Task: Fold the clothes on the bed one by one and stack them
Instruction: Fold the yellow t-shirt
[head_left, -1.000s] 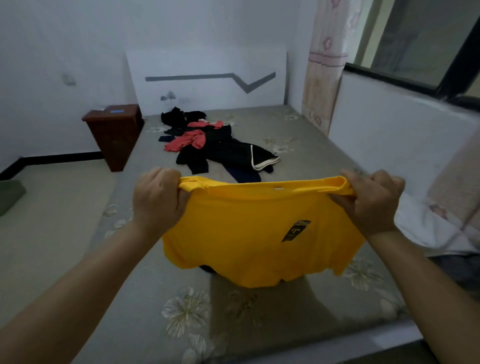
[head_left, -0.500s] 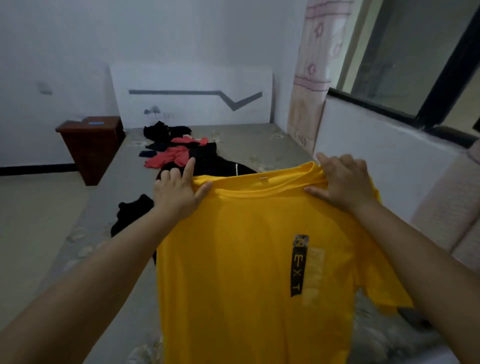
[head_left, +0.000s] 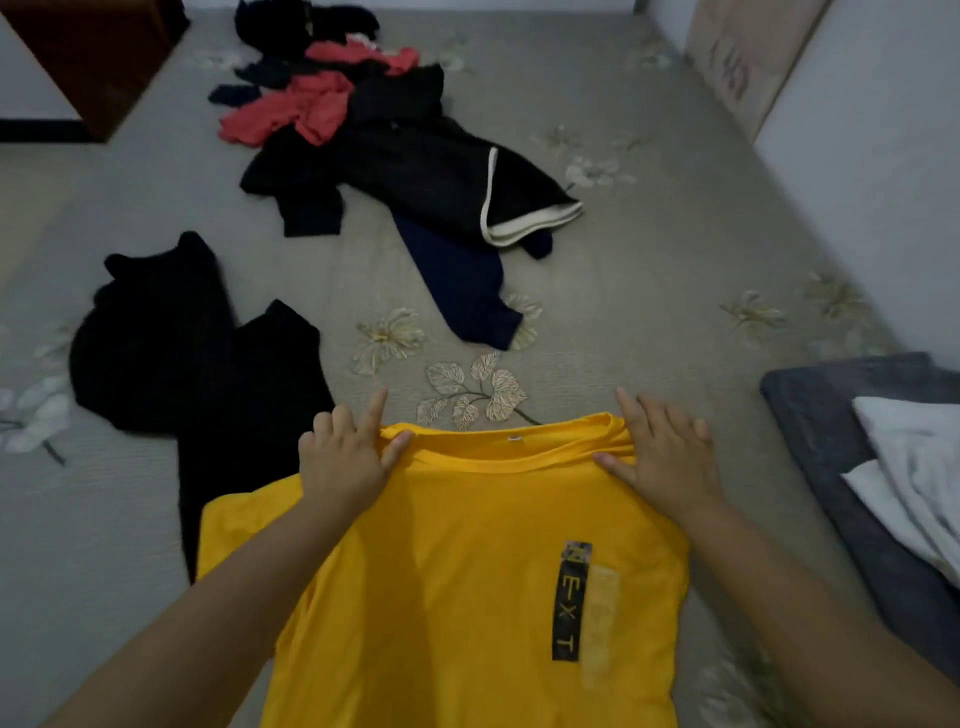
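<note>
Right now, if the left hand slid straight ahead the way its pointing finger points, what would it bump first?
Probably only bare bedsheet. The left hand points up past the leaf print; the navy garment lies farther on, slightly right.

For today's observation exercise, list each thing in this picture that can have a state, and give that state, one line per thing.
Yellow T-shirt: spread flat on the bed, unfolded, NEXT print facing up.
Left hand: holds the shirt's left shoulder by the collar.
Right hand: holds the right shoulder by the collar.
Black garment: lying unfolded.
Clothes pile: jumbled, unfolded.
Grey and white fabrics: at the bed's right edge, state unclear.
</note>
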